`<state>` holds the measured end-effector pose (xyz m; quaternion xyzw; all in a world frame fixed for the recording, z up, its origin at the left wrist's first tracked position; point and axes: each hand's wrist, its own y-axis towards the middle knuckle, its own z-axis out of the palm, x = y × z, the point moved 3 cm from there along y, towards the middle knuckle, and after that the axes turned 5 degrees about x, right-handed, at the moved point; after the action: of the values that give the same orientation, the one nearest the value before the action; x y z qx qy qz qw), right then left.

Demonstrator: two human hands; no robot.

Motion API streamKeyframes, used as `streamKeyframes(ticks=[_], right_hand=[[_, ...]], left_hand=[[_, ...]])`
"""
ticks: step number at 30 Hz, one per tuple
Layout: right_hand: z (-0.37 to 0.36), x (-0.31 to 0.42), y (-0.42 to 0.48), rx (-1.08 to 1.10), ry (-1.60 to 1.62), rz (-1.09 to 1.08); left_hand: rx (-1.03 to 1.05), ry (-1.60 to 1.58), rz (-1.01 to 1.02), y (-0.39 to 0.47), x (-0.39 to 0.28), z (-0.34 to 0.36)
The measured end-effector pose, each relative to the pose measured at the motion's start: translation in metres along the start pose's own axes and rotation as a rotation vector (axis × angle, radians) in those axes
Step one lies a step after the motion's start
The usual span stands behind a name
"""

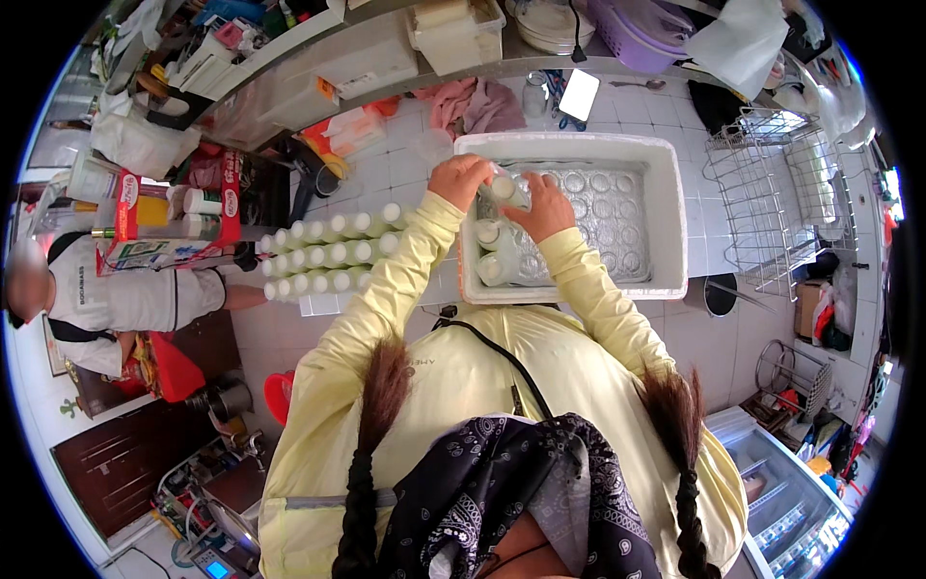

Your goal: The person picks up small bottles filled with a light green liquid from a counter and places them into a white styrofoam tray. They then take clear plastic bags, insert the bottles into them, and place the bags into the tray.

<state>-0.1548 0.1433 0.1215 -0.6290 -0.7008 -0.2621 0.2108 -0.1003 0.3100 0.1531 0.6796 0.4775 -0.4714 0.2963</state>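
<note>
A white-capped bottle (504, 190) is between my two hands over the left end of a white foam box (669, 217). My left hand (457, 181) grips it from the left, near the box's back left corner. The fingers of my right hand (546, 208) press on it from the right. Clear plastic seems to surround the bottle. Below it, along the left wall inside the box, stand two more bottles (493, 268). A silver liner (604, 210) covers the box floor and shows rows of round imprints. My wrists hide part of the near left side.
Rows of white-capped pale green bottles (318, 255) stand on the tiled counter left of the box. Behind it are a glass jar (535, 94), a phone (579, 95) and pink cloths (474, 107). A wire rack (759, 195) is at right. Another person (137, 297) is at far left.
</note>
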Motion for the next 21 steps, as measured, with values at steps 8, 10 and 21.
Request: streamKeyframes(ticks=[8,10,21], right_hand=[[0.015,-0.008,0.009,0.065,0.157,-0.106],[0.018,-0.007,0.016,0.208,0.490,0.133],[0.105,-0.064,0.032,0.538,1.191,0.819]], left_hand=[[0.007,0.085,-0.220,0.039,-0.013,-0.017],[0.057,0.063,-0.236,0.054,-0.011,-0.020],[0.049,0.161,-0.377,0.091,0.024,-0.022]])
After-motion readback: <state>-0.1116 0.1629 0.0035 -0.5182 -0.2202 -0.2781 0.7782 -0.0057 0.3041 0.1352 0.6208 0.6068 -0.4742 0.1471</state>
